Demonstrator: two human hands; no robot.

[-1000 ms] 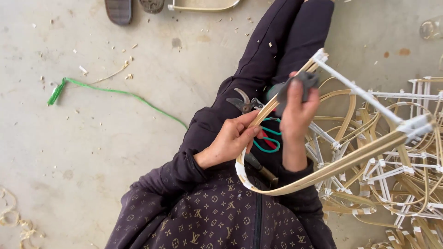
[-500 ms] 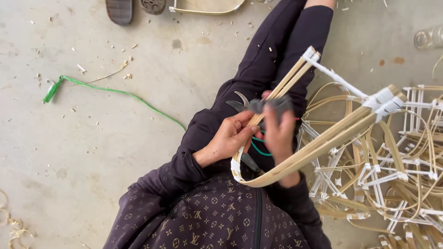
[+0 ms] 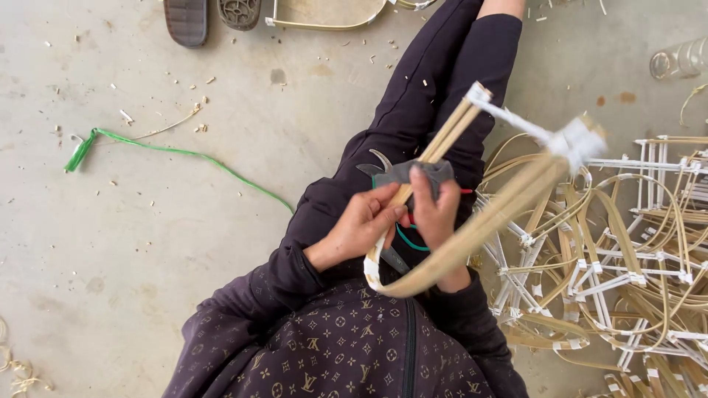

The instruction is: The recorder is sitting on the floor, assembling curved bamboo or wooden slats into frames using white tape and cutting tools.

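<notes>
The bent cane frame (image 3: 472, 228) above the lap is already taped at both far corners, and while the left hand (image 3: 361, 225) grips its near strips the right hand (image 3: 435, 214) presses tape (image 3: 405, 173) on them, that binding seemingly unfinished.

Smooth pale bamboo frame (image 3: 472, 228) with white tape joints; matt grey metal pliers (image 3: 402, 173); rough concrete floor (image 3: 147, 243)
</notes>
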